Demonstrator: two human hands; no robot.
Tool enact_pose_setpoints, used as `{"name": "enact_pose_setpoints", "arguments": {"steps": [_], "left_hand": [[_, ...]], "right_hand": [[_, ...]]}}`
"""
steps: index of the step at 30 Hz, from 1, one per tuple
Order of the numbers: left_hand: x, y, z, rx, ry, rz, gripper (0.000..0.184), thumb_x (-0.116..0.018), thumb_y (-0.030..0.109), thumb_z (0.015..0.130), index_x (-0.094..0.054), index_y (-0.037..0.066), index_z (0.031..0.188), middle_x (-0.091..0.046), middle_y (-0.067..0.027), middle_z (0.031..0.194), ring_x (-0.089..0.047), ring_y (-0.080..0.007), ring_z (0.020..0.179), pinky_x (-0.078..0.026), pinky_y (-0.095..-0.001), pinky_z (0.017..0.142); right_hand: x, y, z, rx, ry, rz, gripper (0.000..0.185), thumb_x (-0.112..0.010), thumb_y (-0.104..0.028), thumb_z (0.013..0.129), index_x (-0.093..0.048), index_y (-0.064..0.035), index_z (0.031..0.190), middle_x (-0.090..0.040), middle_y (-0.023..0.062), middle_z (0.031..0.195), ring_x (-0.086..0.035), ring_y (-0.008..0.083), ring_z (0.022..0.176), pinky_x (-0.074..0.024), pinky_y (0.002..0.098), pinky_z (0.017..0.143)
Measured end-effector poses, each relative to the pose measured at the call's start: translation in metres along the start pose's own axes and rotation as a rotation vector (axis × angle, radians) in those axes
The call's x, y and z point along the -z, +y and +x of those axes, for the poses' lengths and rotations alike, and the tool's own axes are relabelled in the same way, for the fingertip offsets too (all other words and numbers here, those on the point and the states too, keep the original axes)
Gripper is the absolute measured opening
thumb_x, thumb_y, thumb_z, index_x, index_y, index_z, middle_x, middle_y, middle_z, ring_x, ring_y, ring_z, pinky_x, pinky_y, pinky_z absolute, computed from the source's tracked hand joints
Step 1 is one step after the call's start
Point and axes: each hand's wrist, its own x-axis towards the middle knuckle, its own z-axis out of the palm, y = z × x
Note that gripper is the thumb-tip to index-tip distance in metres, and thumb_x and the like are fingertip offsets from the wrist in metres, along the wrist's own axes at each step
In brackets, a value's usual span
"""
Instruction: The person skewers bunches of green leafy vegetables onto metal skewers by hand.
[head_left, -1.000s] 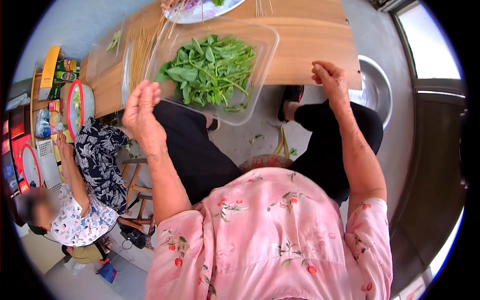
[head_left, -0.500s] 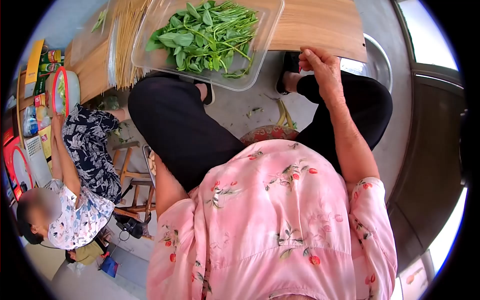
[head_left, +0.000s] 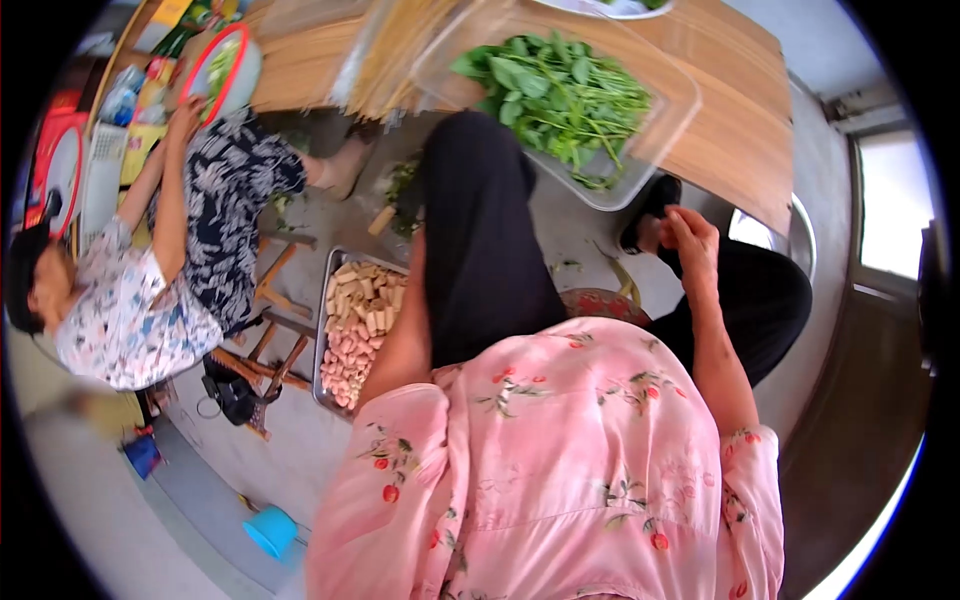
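The person's right hand (head_left: 690, 240) hangs over the right thigh, its fingers bent in against the thumb; whether that grip pinches anything, one cannot tell. The left forearm (head_left: 400, 325) runs down past the raised left knee, which hides the hand, so its grip cannot be told. Beside that forearm sits a metal tray (head_left: 319, 350) of tan and pink pieces (head_left: 347, 357). Leafy greens (head_left: 565, 105) lie in a clear box (head_left: 612, 203) overhanging the edge of the table (head_left: 740, 110), with thin sticks (head_left: 395, 55) to its left
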Motion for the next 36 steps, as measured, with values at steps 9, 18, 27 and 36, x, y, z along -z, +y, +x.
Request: {"name": "enact_pose_setpoints", "arguments": {"steps": [9, 18, 27, 36], "left_hand": [[-0.024, -0.022, -0.021, 0.001, -0.041, -0.004, 0.022, -0.061, 0.018, 0.082, -0.064, 0.002, 0.096, -0.064, -0.0067, 0.087, -0.059, -0.0149, 0.073, -0.048, -0.0267, 0.068], [-0.017, -0.024, -0.012, -0.019, -0.038, 0.01, 0.021, -0.061, 0.018, 0.082, -0.064, 0.002, 0.095, -0.063, -0.0063, 0.086, -0.058, -0.0146, 0.072, -0.047, -0.0265, 0.067], [0.007, -0.026, -0.019, -0.017, 0.022, -0.005, 0.021, -0.061, 0.018, 0.081, -0.064, 0.002, 0.094, -0.063, -0.0059, 0.084, -0.058, -0.0144, 0.071, -0.047, -0.0263, 0.066], [0.022, -0.034, -0.022, -0.004, 0.065, -0.004, 0.02, -0.061, 0.018, 0.081, -0.064, 0.002, 0.093, -0.063, -0.0055, 0.083, -0.057, -0.0141, 0.07, -0.047, -0.0261, 0.064]], "right_hand": [[-0.017, 0.003, -0.003, -0.078, -0.065, -0.045, 0.021, -0.058, -0.015, 0.086, -0.062, 0.0028, 0.096, -0.06, 0.0051, 0.071, -0.056, 0.011, 0.058, -0.0476, 0.0231, 0.054], [-0.052, -0.005, -0.008, -0.11, -0.19, -0.108, 0.026, -0.06, -0.021, 0.085, -0.062, 0.0, 0.099, -0.062, 0.0055, 0.074, -0.058, 0.0117, 0.059, -0.0477, 0.0227, 0.053], [-0.043, -0.026, -0.01, -0.114, -0.087, -0.002, 0.02, -0.058, -0.014, 0.085, -0.062, 0.0016, 0.097, -0.06, 0.0063, 0.073, -0.055, 0.0113, 0.056, -0.0452, 0.023, 0.05], [-0.062, -0.006, -0.026, -0.019, -0.257, -0.252, 0.018, -0.061, -0.014, 0.082, -0.064, 0.0034, 0.088, -0.061, 0.0058, 0.067, -0.057, 0.012, 0.054, -0.0467, 0.0259, 0.05]]}}
